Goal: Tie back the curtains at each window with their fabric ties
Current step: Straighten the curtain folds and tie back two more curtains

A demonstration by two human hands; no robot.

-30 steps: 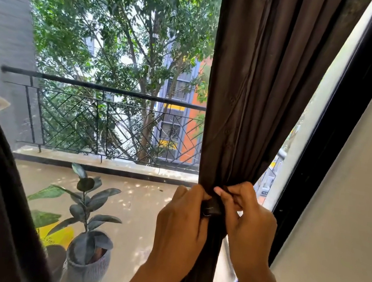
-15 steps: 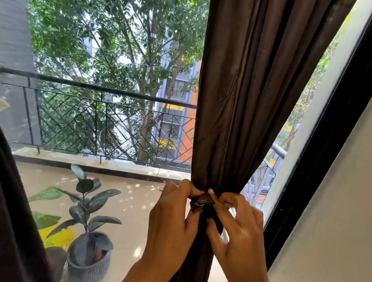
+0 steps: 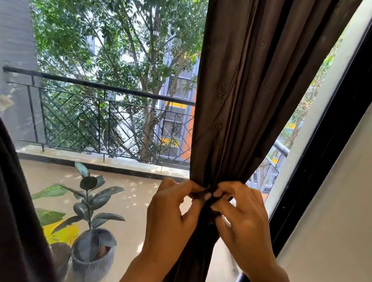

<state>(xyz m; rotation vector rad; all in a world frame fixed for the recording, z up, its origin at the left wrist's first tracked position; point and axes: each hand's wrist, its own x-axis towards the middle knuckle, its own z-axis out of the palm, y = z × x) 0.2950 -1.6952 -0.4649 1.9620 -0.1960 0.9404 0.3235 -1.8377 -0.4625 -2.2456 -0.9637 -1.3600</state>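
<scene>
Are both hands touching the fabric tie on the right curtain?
Touching. In the head view, the left hand and right hand both pinch the dark fabric tie where it cinches the curtain.

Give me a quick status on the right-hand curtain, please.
Left hand and right hand both pinching the fabric tie. Brown curtain gathered at the tie. Fastening not visibly finished. Nothing blocking.

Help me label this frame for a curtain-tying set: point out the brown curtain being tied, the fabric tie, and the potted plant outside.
brown curtain [image 3: 241, 101], head view, on the hanging folds above the hands.
fabric tie [image 3: 212, 201], head view, on the dark strip between the fingertips.
potted plant [image 3: 91, 264], head view, on the grey ribbed pot.
</scene>
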